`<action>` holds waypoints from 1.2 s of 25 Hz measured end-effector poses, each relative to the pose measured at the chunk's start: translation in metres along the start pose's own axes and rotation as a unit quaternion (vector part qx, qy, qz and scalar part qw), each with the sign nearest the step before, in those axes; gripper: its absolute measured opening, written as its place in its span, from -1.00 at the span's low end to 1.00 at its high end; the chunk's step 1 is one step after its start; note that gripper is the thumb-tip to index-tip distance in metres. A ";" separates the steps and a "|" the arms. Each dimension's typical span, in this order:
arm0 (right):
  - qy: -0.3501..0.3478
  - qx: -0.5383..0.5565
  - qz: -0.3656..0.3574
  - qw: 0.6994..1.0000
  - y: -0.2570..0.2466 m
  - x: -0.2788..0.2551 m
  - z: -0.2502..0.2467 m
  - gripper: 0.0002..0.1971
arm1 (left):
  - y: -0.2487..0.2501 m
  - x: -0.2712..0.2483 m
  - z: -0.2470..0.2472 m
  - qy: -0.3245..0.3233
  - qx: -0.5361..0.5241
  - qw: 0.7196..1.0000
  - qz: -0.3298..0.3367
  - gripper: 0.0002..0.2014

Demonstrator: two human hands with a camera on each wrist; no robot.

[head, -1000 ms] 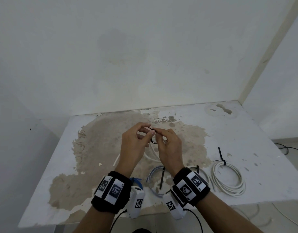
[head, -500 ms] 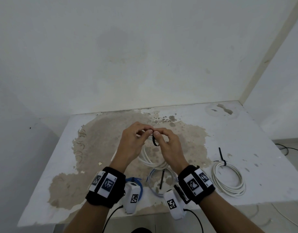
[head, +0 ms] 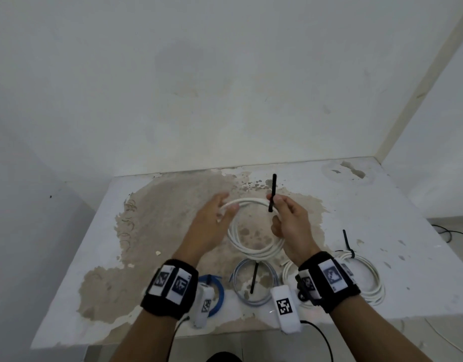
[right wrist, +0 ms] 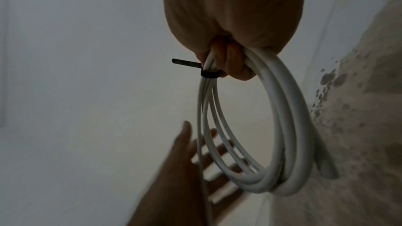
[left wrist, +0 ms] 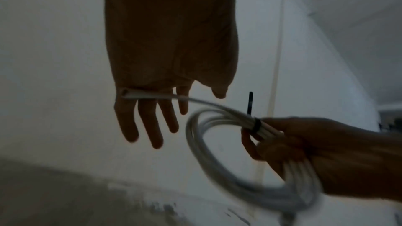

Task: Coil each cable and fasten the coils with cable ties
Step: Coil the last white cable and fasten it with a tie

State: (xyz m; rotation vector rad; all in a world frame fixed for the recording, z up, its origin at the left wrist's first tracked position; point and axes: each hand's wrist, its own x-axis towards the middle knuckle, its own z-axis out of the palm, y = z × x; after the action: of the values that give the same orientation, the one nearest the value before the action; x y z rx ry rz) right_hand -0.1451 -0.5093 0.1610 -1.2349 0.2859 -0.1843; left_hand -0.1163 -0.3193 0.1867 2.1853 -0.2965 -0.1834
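Presently, we record the right hand held above the counter, its grip clenched on the white cable coil, fingers curled round the bundled strands. A black cable tie is cinched round the strands just beside those fingers, its free tail standing upright. The left hand has its grip released, fingers straight and spread; one loose cable end lies across them in the left wrist view. On the counter's near edge we note a blue coil, a grey coil with a black tie across it, and a white tied coil further right.
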 end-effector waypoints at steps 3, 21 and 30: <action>0.026 0.046 0.022 0.998 -0.009 0.006 0.004 -0.75 | -0.010 -0.006 0.040 0.008 -0.264 0.962 -0.069 -0.58; -0.022 0.115 0.121 0.986 -0.029 -0.008 0.027 -0.81 | 0.011 0.010 0.045 0.206 -0.442 0.862 -0.138 -0.71; -0.120 0.061 0.062 0.989 -0.043 -0.007 0.010 -0.80 | 0.018 0.024 0.032 0.192 -0.509 0.813 -0.208 -0.71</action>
State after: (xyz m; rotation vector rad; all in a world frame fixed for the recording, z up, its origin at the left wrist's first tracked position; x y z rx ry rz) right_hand -0.1476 -0.5124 0.2055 -1.1010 0.1384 0.0538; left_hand -0.1033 -0.3612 0.1821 1.1255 0.4460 -0.0953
